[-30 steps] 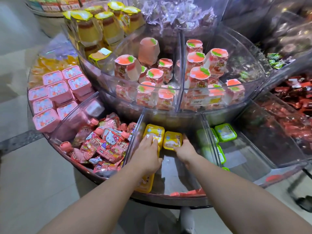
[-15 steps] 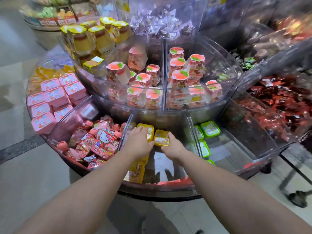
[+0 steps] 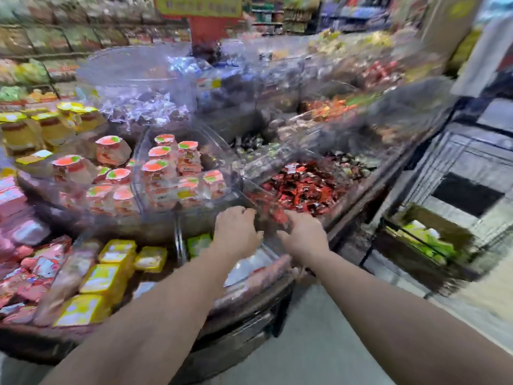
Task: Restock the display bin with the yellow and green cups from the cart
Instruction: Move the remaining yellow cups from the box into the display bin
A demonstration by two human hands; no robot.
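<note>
We saw a round tiered display bin (image 3: 249, 307) of clear compartments. Yellow cups (image 3: 102, 279) lay in its lower front compartment; left of them lay pink packets (image 3: 41, 262), right of them a green cup (image 3: 198, 243). Above the yellow cups, the upper tier held peach-lidded cups (image 3: 163, 168).

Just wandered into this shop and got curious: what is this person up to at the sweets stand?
A person is restocking a round clear display bin of snacks. Several yellow cups already lie in one lower compartment, and a green cup shows in the next one. The left hand and right hand hover over that green section; the picture is too blurred to tell whether either holds anything. A box of green packs sits low to the right.
</note>
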